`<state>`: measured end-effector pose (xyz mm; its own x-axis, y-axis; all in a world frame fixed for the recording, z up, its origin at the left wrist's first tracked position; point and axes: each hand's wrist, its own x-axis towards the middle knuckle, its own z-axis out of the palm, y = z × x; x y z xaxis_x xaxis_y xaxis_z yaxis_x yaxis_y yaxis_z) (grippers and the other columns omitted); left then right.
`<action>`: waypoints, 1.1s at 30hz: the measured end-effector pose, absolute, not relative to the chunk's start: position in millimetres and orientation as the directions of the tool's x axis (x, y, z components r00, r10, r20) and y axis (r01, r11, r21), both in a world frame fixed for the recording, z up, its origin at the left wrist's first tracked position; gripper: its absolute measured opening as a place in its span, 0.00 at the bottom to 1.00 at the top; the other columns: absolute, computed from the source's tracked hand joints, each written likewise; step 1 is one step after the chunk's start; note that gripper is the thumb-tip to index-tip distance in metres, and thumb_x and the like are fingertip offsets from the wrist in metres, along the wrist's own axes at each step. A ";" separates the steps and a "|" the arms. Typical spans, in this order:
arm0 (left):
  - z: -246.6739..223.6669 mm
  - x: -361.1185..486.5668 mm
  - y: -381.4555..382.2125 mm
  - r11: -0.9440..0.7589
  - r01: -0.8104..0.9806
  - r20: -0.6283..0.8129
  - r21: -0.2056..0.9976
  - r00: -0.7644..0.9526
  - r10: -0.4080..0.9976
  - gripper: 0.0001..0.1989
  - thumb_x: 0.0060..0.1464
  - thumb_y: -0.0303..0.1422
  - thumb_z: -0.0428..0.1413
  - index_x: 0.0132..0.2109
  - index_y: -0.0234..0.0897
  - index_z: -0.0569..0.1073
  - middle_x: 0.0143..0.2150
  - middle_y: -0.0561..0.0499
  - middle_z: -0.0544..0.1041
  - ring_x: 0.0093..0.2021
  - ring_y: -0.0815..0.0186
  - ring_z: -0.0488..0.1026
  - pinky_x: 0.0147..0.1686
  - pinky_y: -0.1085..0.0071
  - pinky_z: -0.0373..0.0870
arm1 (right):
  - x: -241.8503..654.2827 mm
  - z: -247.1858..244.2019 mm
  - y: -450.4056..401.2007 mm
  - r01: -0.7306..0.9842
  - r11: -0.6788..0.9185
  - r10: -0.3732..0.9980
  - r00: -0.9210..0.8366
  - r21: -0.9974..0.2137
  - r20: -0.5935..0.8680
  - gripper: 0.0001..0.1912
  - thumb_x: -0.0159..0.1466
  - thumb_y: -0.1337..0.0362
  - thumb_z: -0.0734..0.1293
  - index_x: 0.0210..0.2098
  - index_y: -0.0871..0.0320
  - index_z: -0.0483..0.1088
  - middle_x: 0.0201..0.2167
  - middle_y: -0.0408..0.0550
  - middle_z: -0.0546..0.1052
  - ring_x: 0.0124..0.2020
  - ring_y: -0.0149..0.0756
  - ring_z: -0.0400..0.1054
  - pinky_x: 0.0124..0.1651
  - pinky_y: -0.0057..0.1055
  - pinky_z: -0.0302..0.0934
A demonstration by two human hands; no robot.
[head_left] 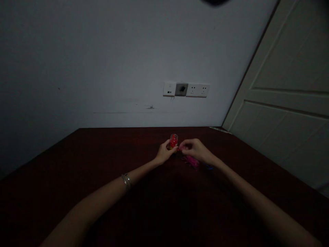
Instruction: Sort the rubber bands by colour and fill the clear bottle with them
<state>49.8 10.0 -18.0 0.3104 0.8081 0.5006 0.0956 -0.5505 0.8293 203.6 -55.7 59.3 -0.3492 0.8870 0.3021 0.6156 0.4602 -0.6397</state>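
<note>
My left hand (165, 152) is wrapped round a small clear jar (174, 139) with red and some yellowish contents. The jar stands tilted slightly, its mouth facing away at the top. Just right of it, my right hand (194, 150) is closed in a pinch beside the jar. Something small and reddish shows at its fingertips, too small and dim to name. Below the right hand lies a bundle of pink strands (192, 161) on the dark table. A small blue thing (209, 167) peeks out under the right wrist.
The dark reddish-brown table (115, 147) runs back to a pale wall (115, 61). Sockets and switches (197, 90) sit on that wall above the table. A panelled door (288, 96) borders the right side. A thin pale strip (220, 130) lies at the back right edge.
</note>
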 end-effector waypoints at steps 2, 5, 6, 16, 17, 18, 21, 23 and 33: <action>-18.4 49.7 10.2 -0.551 0.076 0.501 0.831 0.324 0.802 0.16 0.46 0.37 0.55 0.41 0.31 0.69 0.33 0.49 0.73 0.31 0.69 0.68 0.32 0.74 0.64 | 204.0 81.8 -39.3 0.593 0.482 0.876 -0.296 -0.645 0.381 0.09 0.51 0.67 0.62 0.30 0.64 0.71 0.23 0.45 0.72 0.24 0.28 0.63 0.28 0.25 0.57; -18.0 49.2 9.5 -0.546 0.046 0.503 0.837 0.328 0.799 0.16 0.47 0.37 0.55 0.42 0.31 0.69 0.35 0.49 0.73 0.33 0.68 0.69 0.34 0.73 0.65 | 199.1 103.4 -16.8 0.629 0.515 0.857 -0.361 -0.582 0.368 0.09 0.52 0.68 0.62 0.30 0.63 0.72 0.24 0.46 0.73 0.25 0.29 0.64 0.29 0.25 0.58; -17.7 49.1 9.2 -0.544 0.043 0.503 0.838 0.327 0.800 0.16 0.47 0.37 0.55 0.41 0.31 0.69 0.35 0.48 0.73 0.34 0.68 0.69 0.35 0.73 0.65 | 197.0 106.9 -11.0 0.645 0.527 0.850 -0.417 -0.553 0.324 0.09 0.52 0.68 0.62 0.29 0.63 0.73 0.24 0.46 0.74 0.24 0.29 0.65 0.29 0.25 0.58; -15.4 48.6 6.3 -0.551 0.086 0.497 0.830 0.336 0.800 0.16 0.47 0.39 0.55 0.40 0.32 0.69 0.34 0.50 0.73 0.32 0.69 0.68 0.33 0.74 0.65 | 189.8 112.9 5.1 0.769 0.553 0.827 -0.553 -0.320 0.100 0.16 0.61 0.63 0.56 0.32 0.64 0.73 0.28 0.51 0.74 0.29 0.32 0.66 0.35 0.29 0.59; -15.6 48.4 6.1 -0.551 0.093 0.495 0.830 0.334 0.802 0.16 0.47 0.39 0.55 0.40 0.32 0.69 0.34 0.50 0.73 0.31 0.69 0.68 0.33 0.74 0.65 | 188.6 112.2 6.1 0.775 0.550 0.829 -0.552 -0.312 0.091 0.18 0.63 0.62 0.54 0.34 0.64 0.72 0.31 0.52 0.74 0.31 0.32 0.66 0.38 0.30 0.59; -15.8 48.4 6.1 -0.549 0.104 0.492 0.830 0.330 0.806 0.16 0.47 0.39 0.55 0.40 0.32 0.69 0.33 0.50 0.73 0.31 0.69 0.68 0.32 0.74 0.65 | 187.2 110.9 7.4 0.779 0.550 0.829 -0.553 -0.302 0.081 0.20 0.64 0.61 0.52 0.35 0.63 0.72 0.33 0.52 0.74 0.34 0.33 0.66 0.40 0.31 0.58; -16.2 49.1 6.4 -0.535 0.124 0.477 0.836 0.318 0.819 0.17 0.47 0.38 0.55 0.41 0.32 0.69 0.34 0.49 0.73 0.32 0.68 0.68 0.33 0.73 0.65 | 183.5 104.2 14.2 0.795 0.546 0.826 -0.563 -0.263 0.015 0.22 0.65 0.58 0.50 0.40 0.59 0.71 0.36 0.51 0.73 0.38 0.37 0.65 0.44 0.35 0.57; -15.9 49.7 6.5 -0.524 0.102 0.472 0.845 0.316 0.823 0.18 0.47 0.36 0.55 0.44 0.32 0.68 0.37 0.48 0.74 0.34 0.67 0.69 0.36 0.71 0.66 | 181.8 98.8 20.1 0.805 0.540 0.825 -0.564 -0.245 -0.034 0.21 0.64 0.57 0.51 0.43 0.57 0.70 0.38 0.52 0.73 0.39 0.39 0.64 0.44 0.38 0.57; -17.0 50.0 9.3 -0.540 0.117 0.485 0.833 0.316 0.816 0.17 0.47 0.37 0.55 0.42 0.31 0.69 0.35 0.48 0.74 0.33 0.67 0.69 0.35 0.71 0.65 | 176.1 111.2 12.0 0.799 0.513 0.834 -0.551 -0.312 -0.038 0.30 0.65 0.53 0.47 0.31 0.62 0.74 0.29 0.52 0.75 0.32 0.35 0.67 0.41 0.34 0.58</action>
